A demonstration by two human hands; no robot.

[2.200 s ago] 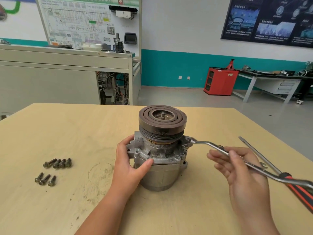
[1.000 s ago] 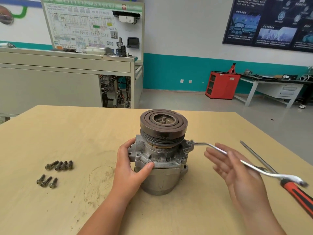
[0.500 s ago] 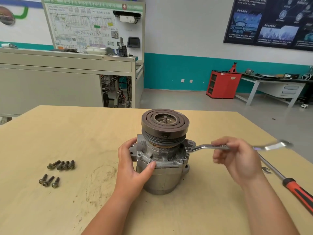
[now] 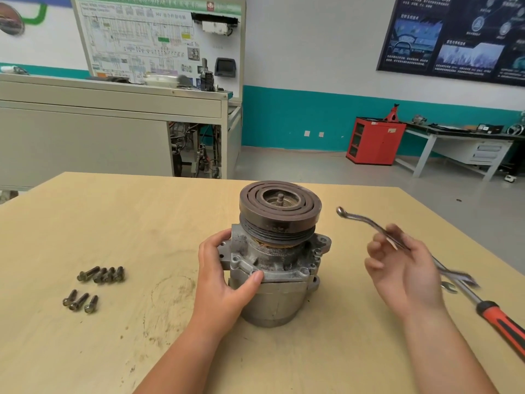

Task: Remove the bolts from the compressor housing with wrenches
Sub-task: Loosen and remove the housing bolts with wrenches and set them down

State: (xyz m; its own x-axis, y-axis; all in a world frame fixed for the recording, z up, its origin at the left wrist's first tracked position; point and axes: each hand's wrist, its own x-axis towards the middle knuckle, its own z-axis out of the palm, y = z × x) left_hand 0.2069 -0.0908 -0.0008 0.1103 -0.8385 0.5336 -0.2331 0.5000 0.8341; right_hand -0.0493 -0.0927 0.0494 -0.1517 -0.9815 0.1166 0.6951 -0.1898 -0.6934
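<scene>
Compressor [image 4: 272, 280] stands upright mid-worktop [image 4: 142, 223], pulley up. L hand [image 4: 224, 282] grips its left side, fingers [image 4: 216, 240] curled on the flange, thumb on the front edge. R hand [image 4: 403, 274] is right of the compressor & apart from it, fingers loosely curled round a wrench [image 4: 360, 218]. Wrench is raised, near end pointing up-left, clear of the compressor, far end blurred. Seven bolts [image 4: 100, 274] lie loose at left in 2 groups. Red-handled screwdriver [image 4: 500, 322] lies at right.

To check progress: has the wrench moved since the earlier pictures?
Yes. The wrench has come off the compressor housing and is now apart from it, rightward, in the right hand.
</scene>
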